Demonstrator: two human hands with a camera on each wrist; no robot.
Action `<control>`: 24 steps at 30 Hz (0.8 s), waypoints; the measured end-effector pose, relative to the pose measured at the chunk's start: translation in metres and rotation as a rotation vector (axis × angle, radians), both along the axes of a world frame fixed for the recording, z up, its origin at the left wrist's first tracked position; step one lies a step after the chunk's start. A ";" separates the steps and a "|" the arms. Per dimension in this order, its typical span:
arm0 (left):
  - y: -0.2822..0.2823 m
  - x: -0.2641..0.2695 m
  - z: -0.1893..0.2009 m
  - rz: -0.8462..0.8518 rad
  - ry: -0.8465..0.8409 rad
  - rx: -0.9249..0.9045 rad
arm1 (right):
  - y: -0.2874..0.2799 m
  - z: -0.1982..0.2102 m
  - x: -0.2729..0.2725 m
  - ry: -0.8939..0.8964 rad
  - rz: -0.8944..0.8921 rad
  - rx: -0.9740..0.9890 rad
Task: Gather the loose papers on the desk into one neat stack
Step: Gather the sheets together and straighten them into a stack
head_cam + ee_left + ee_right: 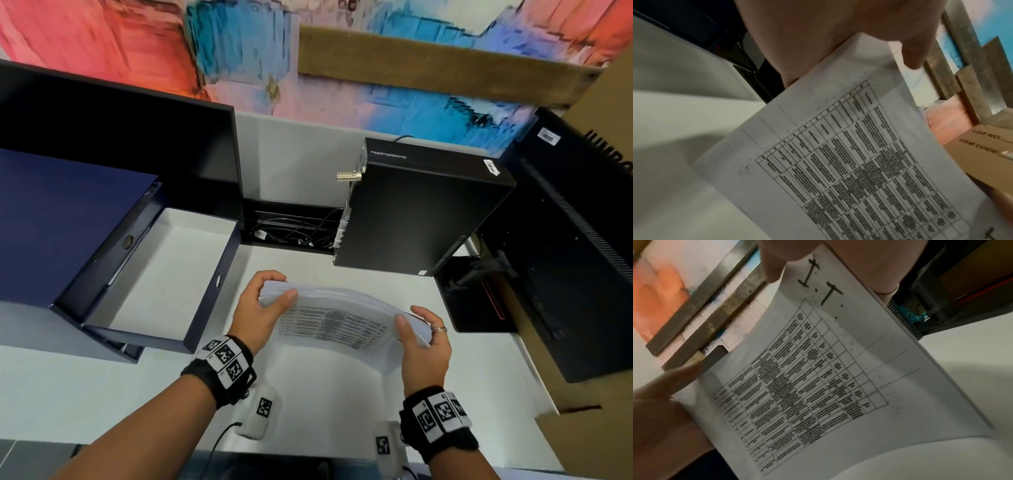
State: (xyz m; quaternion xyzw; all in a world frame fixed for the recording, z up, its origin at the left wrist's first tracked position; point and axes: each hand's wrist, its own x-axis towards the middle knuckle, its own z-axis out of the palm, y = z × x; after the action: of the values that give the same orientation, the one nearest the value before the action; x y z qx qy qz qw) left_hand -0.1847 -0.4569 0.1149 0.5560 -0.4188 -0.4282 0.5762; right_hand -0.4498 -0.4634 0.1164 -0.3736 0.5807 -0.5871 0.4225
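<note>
A thick stack of white papers, its near sheet printed with a table, is held up off the white desk and bows upward between both hands. My left hand grips the stack's left end, thumb on the printed face. My right hand grips the right end, thumb in front and fingers behind. The left wrist view shows the printed sheet with my left hand at its upper edge. The right wrist view shows the same sheet, my right hand at its top, and my left hand at its far end.
An open dark blue box with a white inside sits left of the papers, its lid further left. A black computer case stands behind, cables beside it. A monitor back and cardboard box are on the right.
</note>
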 end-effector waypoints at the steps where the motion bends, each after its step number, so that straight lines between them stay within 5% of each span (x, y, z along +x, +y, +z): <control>1: 0.000 -0.003 0.006 0.037 -0.030 -0.024 | -0.002 0.000 0.001 0.009 -0.027 0.002; 10: -0.011 -0.005 0.012 0.154 0.012 -0.004 | -0.005 0.003 0.009 0.015 -0.086 -0.029; 15: -0.004 -0.002 0.009 0.071 0.084 0.040 | 0.000 0.001 -0.004 0.072 0.066 0.025; 21: 0.001 -0.003 0.001 -0.006 -0.149 0.148 | 0.000 -0.011 -0.007 0.020 0.126 0.116; 24: 0.004 -0.001 0.003 0.020 -0.123 0.090 | -0.001 -0.009 -0.010 -0.008 0.124 0.093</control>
State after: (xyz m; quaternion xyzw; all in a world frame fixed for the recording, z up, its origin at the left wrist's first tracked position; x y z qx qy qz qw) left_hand -0.1855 -0.4531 0.1183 0.6105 -0.4283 -0.4059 0.5282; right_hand -0.4599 -0.4641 0.1072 -0.3867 0.5812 -0.5337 0.4773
